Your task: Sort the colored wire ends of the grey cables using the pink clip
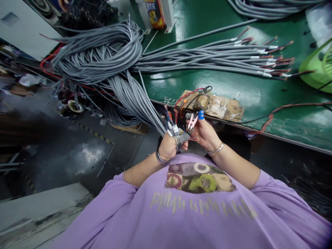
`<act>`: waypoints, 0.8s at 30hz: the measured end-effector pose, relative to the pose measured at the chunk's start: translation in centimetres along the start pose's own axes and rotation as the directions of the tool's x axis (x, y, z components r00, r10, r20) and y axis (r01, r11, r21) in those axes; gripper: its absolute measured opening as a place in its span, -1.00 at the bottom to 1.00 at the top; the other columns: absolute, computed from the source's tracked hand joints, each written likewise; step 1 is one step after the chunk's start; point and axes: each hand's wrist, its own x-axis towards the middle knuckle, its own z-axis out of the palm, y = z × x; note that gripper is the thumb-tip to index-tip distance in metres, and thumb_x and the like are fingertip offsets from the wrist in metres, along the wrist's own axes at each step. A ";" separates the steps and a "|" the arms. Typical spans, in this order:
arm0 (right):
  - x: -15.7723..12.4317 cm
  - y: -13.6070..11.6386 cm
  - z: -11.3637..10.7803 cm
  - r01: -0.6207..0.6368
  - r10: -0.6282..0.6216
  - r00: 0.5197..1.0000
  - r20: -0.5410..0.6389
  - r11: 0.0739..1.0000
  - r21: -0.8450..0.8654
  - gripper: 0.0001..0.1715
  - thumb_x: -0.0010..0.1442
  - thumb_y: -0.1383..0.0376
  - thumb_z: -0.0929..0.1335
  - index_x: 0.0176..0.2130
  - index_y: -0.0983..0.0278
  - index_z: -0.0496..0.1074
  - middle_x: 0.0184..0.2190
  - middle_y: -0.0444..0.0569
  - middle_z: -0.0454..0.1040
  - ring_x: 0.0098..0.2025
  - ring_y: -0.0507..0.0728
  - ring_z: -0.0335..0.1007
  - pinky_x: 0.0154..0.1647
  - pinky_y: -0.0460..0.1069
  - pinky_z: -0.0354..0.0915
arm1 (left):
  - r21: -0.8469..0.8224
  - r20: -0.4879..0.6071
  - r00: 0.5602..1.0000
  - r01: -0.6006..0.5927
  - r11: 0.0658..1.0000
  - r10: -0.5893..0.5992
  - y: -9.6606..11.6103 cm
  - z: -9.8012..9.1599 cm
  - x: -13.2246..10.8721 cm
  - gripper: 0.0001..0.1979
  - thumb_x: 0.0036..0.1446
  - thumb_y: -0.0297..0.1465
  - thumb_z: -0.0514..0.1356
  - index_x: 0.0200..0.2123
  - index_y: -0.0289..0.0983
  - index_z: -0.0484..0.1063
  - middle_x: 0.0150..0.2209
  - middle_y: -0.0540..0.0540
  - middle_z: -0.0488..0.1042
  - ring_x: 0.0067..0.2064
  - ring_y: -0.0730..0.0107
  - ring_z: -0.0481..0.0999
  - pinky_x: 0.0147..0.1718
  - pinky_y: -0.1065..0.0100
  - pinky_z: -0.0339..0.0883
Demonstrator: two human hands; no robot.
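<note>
My left hand (169,145) is closed around the ends of several grey cables (137,100), whose stripped coloured wires (169,121) stick up above the fist. My right hand (204,133) is closed on a small pink clip (192,121), held right beside those wire ends. A blue cap covers one right fingertip. Both hands are close to my chest, just off the green table's front edge. A brown wooden block (215,105) with red and black leads lies on the table just beyond the hands.
A big coil of grey cables (98,52) hangs over the left end of the green table (259,93). A row of cut cables with stripped ends (233,57) lies across it. A green fan (317,67) stands at the right. The dark floor lies on the left.
</note>
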 end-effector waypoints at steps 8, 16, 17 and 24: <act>-0.5 -0.1 -0.5 -0.031 0.031 0.999 -0.015 0.999 0.038 -0.26 0.06 -0.36 0.26 -0.35 0.23 0.48 -0.44 -0.05 0.54 -0.49 0.03 0.38 -0.50 -0.08 0.31 | -0.002 0.006 1.000 -0.018 1.000 0.018 0.4 -0.2 -1.3 -0.65 -0.20 -0.21 0.41 -0.60 -0.31 0.35 -0.67 0.01 0.43 -0.69 0.53 0.35 -0.68 0.46 0.30; -1.0 -0.4 -0.6 0.108 -0.110 0.994 -0.022 0.991 -0.073 -0.56 0.07 -0.09 0.46 -0.36 0.24 0.51 -0.50 -0.12 0.47 -0.50 0.01 0.29 -0.46 -0.07 0.27 | -0.050 -0.148 0.985 -0.093 0.994 0.084 0.3 0.8 -1.7 -0.63 -0.21 -0.17 0.42 -0.54 -0.30 0.37 -0.64 0.04 0.44 -0.66 0.55 0.38 -0.64 0.48 0.35; -1.0 -0.2 -0.7 0.150 -0.154 0.987 -0.033 0.984 -0.098 -0.55 0.06 -0.09 0.46 -0.38 0.24 0.51 -0.52 -0.13 0.45 -0.50 0.00 0.27 -0.46 -0.07 0.26 | -0.049 -0.153 0.984 -0.103 0.993 0.095 0.3 0.9 -1.6 -0.62 -0.21 -0.17 0.42 -0.54 -0.30 0.37 -0.63 0.04 0.44 -0.65 0.55 0.39 -0.63 0.49 0.35; -0.5 0.4 -0.3 0.126 -0.134 0.989 -0.054 0.982 -0.138 -0.30 0.01 -0.34 0.33 -0.36 0.22 0.50 -0.53 -0.08 0.47 -0.44 0.09 0.39 -0.43 0.00 0.31 | -0.038 -0.131 0.985 -0.119 0.992 0.113 0.0 1.2 -0.7 -0.61 -0.19 -0.15 0.43 -0.55 -0.31 0.38 -0.61 0.02 0.45 -0.61 0.52 0.43 -0.59 0.45 0.40</act>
